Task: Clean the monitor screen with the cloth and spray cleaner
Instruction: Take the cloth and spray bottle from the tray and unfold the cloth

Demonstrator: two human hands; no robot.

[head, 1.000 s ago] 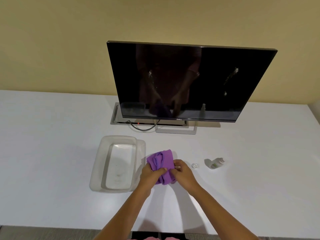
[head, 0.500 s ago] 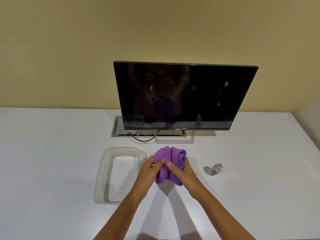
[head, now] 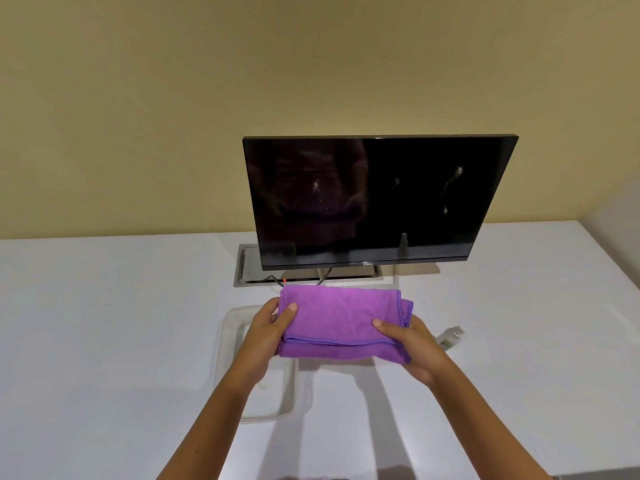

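Observation:
A black monitor [head: 377, 202] stands at the back of the white table, its dark screen marked with a few pale spray spots. Both my hands hold a purple cloth [head: 341, 322] spread flat and folded, lifted above the table in front of the monitor. My left hand [head: 268, 329] grips its left edge, thumb on top. My right hand [head: 412, 341] grips its right edge. A small white spray bottle [head: 450, 337] lies on the table just right of my right hand, partly hidden by it.
A clear plastic tray [head: 228, 341] sits on the white table [head: 104, 341] under my left forearm. A grey cable box [head: 242, 268] with a dark cable lies behind the monitor's foot. A wall corner rises at the far right.
The bunched cloth has been lifted off the table and spread out wide between my hands. My view has tilted up and back, so the monitor sits lower in the frame.

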